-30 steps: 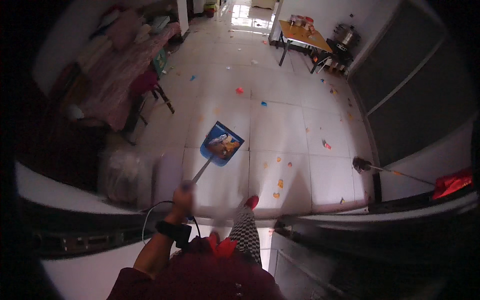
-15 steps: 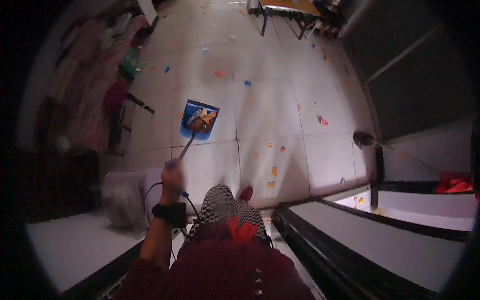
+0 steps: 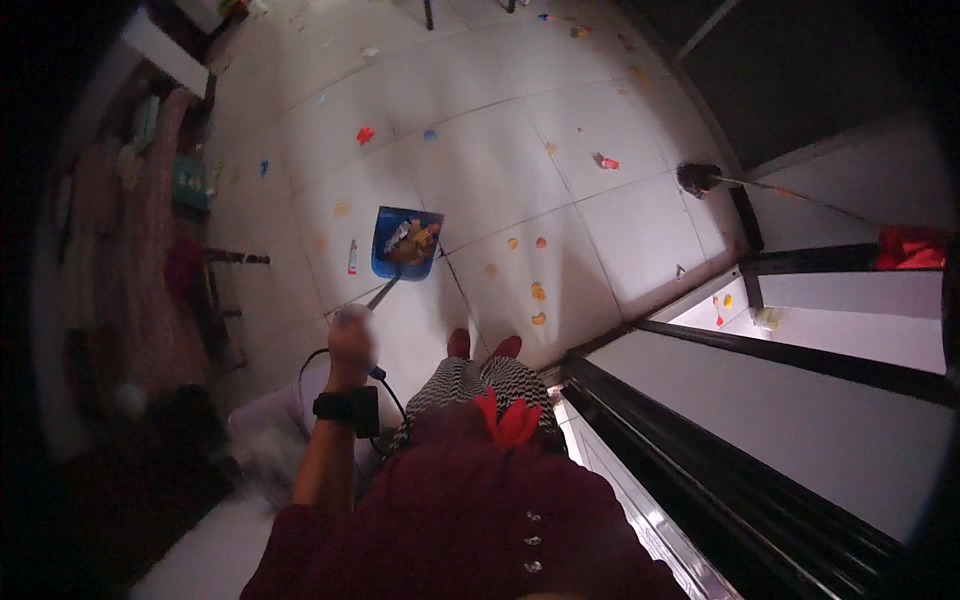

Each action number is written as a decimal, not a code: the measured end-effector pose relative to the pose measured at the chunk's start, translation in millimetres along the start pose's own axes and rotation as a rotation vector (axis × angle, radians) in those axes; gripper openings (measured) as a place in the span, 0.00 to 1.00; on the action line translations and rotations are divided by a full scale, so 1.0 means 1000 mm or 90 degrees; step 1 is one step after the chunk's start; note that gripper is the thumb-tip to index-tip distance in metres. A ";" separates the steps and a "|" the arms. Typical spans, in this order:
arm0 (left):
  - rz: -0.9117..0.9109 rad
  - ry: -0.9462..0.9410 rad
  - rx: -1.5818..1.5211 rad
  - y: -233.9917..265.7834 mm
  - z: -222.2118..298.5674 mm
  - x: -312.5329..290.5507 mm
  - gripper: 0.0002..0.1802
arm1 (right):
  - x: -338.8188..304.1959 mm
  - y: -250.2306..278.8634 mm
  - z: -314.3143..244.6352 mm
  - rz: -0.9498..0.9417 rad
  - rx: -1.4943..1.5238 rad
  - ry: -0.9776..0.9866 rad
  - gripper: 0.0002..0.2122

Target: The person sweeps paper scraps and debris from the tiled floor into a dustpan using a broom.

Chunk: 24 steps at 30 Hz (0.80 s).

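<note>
My left hand (image 3: 351,347) is closed around the handle (image 3: 382,293) of a blue dustpan (image 3: 393,217), its arm reaching forward from below. The fingers are blurred. The pan rests on or just over the tiled floor, ahead and a little left of my feet. Mixed scraps of litter (image 3: 411,240), brown, yellow and pale, lie inside it. Beside the pan, to its left, is a small white-and-red wrapper or tube (image 3: 352,257). My right hand does not show.
Red, blue and orange scraps, including a red piece (image 3: 366,134), are scattered over the tiles. At the right a dark brush head (image 3: 698,180) on a long stick lies near the wall. Dark-edged white panels (image 3: 760,410) stand at lower right. A pale tub (image 3: 310,395) sits beside my left arm.
My view has turned and moved forward. Both feet now show. The dustpan stays in my left hand, and the white-and-red wrapper has come into sight beside it.
</note>
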<state>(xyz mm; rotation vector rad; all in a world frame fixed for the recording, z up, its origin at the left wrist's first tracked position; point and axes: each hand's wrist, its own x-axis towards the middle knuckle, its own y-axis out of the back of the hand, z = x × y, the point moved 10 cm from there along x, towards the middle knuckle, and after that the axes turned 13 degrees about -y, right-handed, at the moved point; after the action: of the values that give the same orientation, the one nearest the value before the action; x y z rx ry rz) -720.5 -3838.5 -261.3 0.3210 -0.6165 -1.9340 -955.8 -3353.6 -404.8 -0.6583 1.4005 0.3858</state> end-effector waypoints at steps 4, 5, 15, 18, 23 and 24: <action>0.025 0.291 -0.382 -0.059 0.031 0.007 0.07 | 0.010 0.013 -0.011 -0.001 0.033 0.021 0.12; 0.039 0.426 -0.539 -0.090 0.059 0.013 0.06 | 0.013 0.019 -0.013 0.006 0.055 0.033 0.11; -0.193 0.551 -0.643 -0.203 0.086 0.093 0.02 | -0.003 0.064 -0.037 0.056 0.145 0.131 0.11; -0.274 0.423 -0.437 -0.244 0.125 0.126 0.02 | -0.010 0.095 -0.019 0.120 0.164 0.146 0.11; -0.438 0.615 -0.537 -0.292 0.134 0.147 0.01 | -0.025 0.119 0.036 0.248 0.124 0.128 0.11; -0.445 0.676 -0.548 -0.297 0.127 0.151 0.01 | -0.022 0.118 0.045 0.272 0.101 0.123 0.11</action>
<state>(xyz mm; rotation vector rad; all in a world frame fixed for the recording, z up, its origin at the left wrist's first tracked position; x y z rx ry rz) -1072.8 -3840.3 -311.9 0.9667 1.1180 -2.0750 -996.5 -3232.1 -404.6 -0.2663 1.7416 0.5506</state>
